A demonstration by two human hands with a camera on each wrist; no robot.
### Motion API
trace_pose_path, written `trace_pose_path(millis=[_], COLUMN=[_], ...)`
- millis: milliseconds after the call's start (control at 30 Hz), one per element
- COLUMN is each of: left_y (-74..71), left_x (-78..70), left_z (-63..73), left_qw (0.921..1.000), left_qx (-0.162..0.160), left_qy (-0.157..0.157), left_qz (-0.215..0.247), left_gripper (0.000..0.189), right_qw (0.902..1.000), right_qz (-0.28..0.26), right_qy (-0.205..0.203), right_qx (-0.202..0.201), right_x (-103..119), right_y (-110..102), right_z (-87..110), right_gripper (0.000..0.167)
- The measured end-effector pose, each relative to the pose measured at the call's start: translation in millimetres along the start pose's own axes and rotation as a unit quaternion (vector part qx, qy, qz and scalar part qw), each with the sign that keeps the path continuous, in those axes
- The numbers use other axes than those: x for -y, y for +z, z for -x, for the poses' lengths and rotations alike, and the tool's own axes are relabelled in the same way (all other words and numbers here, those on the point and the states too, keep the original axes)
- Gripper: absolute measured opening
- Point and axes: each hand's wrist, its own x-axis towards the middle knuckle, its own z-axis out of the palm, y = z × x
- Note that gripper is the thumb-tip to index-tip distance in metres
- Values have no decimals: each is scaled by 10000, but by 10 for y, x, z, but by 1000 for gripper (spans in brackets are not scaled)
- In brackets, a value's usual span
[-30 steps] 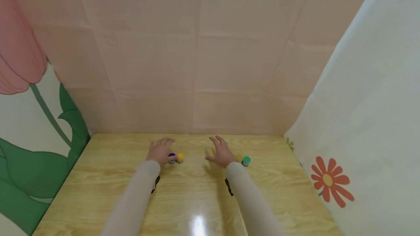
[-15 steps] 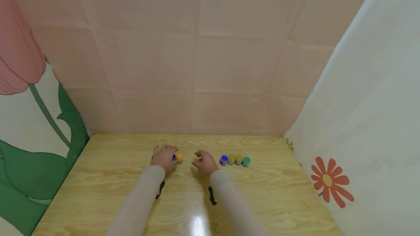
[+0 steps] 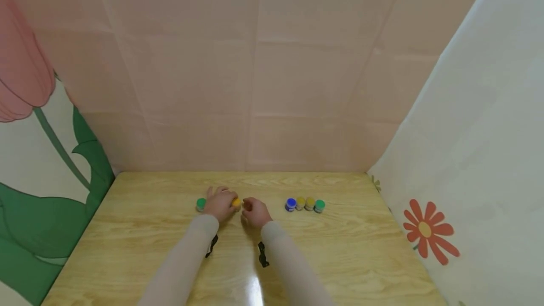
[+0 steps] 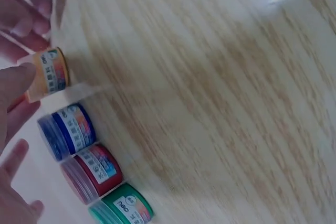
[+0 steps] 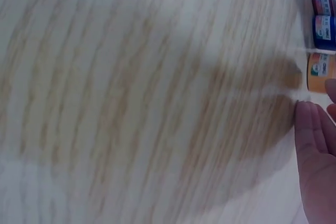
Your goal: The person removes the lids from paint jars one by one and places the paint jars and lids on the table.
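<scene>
With thumb and fingers my left hand pinches a small paint jar with an orange-yellow lid. A narrow gap parts this jar from a row of a blue paint jar, a red paint jar and a green paint jar, seen in the left wrist view. In the head view the left hand hides the blue and red ones. Just right of the orange jar is my right hand, its fingers loosely bent with nothing between them; whether it touches the jar I cannot tell.
Farther right on the wood-grain table stands a second row: a blue-lidded jar, two yellowish-lidded jars and a green-lidded jar. A pink cloth hangs behind the table's back edge; a flowered white cloth borders the right.
My right hand has come left from the right-hand row to beside the orange jar. The left hand has shifted slightly right and now grips that jar, uncovering the green-lidded jar behind it.
</scene>
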Motion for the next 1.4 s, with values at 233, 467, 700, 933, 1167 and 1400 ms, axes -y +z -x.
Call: trace_pose_path(millis=[233, 467, 700, 933, 1167, 1400], left_y=[73, 228, 367, 485, 463, 473], left_x=[-124, -270, -337, -216, -99, -83], left_z=[-13, 123, 236, 312, 361, 471], left_qw=[9984, 9990, 9852, 9456, 9325, 9217], left_qx=[-69, -93, -550, -765, -542, -436], left_qy=[528, 319, -182, -265, -211, -595], left_qz=[-183, 296, 1611, 3152, 3564, 3808], left_gripper=[29, 24, 30, 36, 33, 29], right_qw=[9996, 9991, 9975, 9961, 9941, 9896], right_qz=[-163, -305, -413, -787, -1011, -1258], right_qy=[-144, -16, -261, -220, -253, -354], right_qx=[-192, -298, -518, -323, -315, -603], right_x=[-48, -156, -207, -196, -209, -198], right_y=[-14, 12, 21, -18, -18, 115], right_z=[28, 111, 183, 233, 257, 325], right_gripper=[24, 23, 22, 19, 21, 24])
